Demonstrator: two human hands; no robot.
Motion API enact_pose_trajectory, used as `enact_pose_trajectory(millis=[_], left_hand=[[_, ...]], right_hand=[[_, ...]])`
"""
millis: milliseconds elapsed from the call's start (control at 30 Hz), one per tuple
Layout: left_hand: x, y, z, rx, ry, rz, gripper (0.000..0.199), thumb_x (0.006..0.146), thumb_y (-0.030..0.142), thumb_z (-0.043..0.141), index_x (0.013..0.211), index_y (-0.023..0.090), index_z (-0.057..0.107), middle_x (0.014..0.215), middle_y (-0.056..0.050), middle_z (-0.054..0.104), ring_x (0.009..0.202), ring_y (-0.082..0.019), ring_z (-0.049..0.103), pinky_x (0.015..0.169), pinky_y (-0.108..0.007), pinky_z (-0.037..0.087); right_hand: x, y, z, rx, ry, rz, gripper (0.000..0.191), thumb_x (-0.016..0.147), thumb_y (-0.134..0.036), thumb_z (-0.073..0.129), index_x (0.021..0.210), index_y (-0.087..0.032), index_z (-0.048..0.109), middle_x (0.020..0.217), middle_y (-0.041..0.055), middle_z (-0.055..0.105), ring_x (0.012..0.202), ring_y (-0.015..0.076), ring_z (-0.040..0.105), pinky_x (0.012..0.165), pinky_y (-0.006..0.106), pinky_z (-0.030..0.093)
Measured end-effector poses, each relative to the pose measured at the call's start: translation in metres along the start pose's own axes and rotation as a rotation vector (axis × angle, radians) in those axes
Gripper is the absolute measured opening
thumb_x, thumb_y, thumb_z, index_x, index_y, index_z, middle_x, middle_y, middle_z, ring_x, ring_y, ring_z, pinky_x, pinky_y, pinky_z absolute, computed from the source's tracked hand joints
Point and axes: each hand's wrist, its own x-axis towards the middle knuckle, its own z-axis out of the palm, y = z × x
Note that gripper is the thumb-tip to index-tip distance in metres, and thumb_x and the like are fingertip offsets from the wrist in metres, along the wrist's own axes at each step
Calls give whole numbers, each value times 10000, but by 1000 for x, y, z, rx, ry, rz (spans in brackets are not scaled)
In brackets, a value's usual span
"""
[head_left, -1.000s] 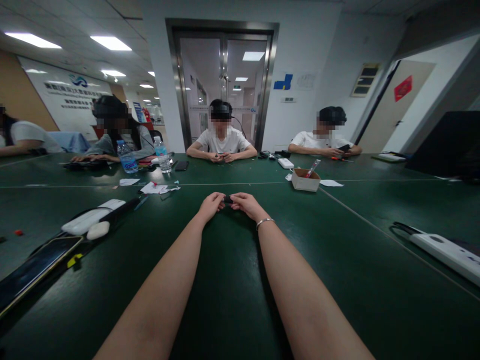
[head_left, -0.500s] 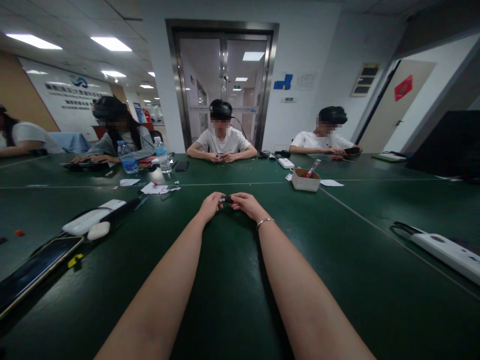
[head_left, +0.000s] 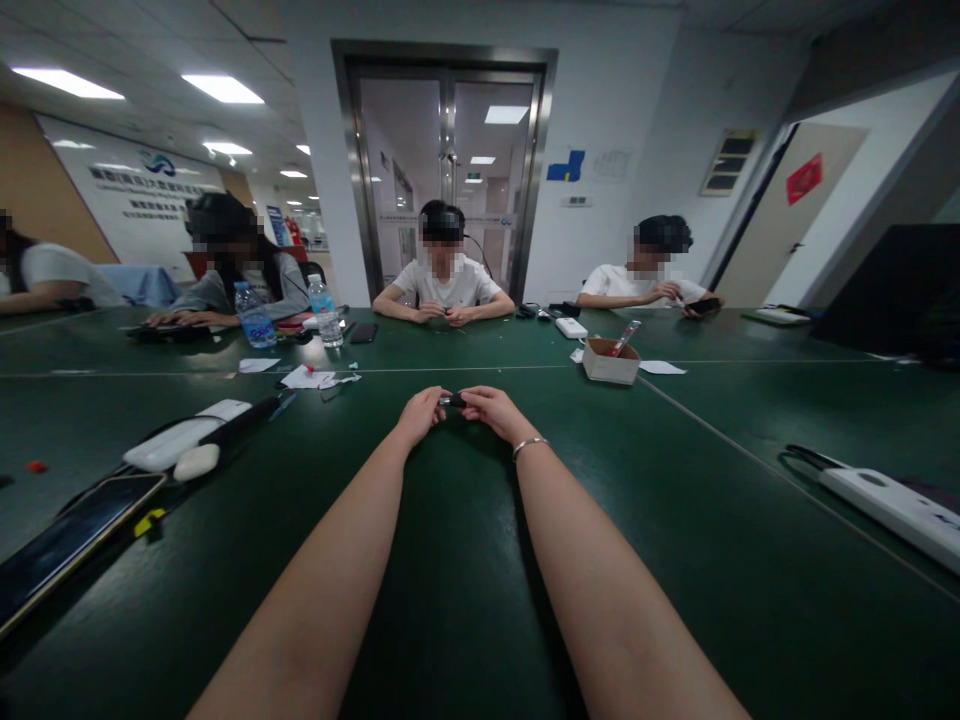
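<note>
Both my arms reach forward over the dark green table (head_left: 465, 560). Between my hands is a small dark object with a silvery end (head_left: 453, 400), too small to identify. My left hand (head_left: 421, 412) pinches its silvery left end. The fingers of my right hand (head_left: 491, 408) are closed round its black right end. A metal bracelet (head_left: 529, 446) circles my right wrist. Fingertips hide part of the object.
Left lie a phone (head_left: 79, 545), a white power bank (head_left: 187, 432) and a white rounded case (head_left: 197, 462). Ahead are bottles (head_left: 256, 318), papers (head_left: 309, 377) and a small box (head_left: 611, 362). A white power strip (head_left: 892, 510) lies right. Several people sit opposite.
My hands and the small object have hardly moved. Across the table, the person at the right has raised one hand, and the middle person's hands have shifted slightly.
</note>
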Motion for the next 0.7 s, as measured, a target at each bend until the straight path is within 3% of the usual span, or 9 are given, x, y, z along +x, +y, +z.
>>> enact_pose_trajectory(millis=[333,467,700], left_hand=[[-1,2,0,43,49,12,298,832,363,445,988,165,603,742,-34,572,561,-102,477,483,-191,378],[1,0,1,22,36,3,371,874,398,336,994,151,586,571,0,505,459,-102,432,433,-198,347],[-3,4,2,-4,35,22,298,859,347,374,965,162,584,598,9,495,450,-85,411,421,-187,324]], right_hand=[[1,0,0,19,1,-4,63,796,-17,619,825,-72,626,660,63,625,519,93,590,474,140,504],[1,0,-1,14,-6,8,61,792,-26,628,835,-70,628,669,71,627,530,98,593,486,147,508],[0,1,-1,6,-14,-7,67,804,-21,601,837,-73,627,666,63,627,526,94,592,486,141,507]])
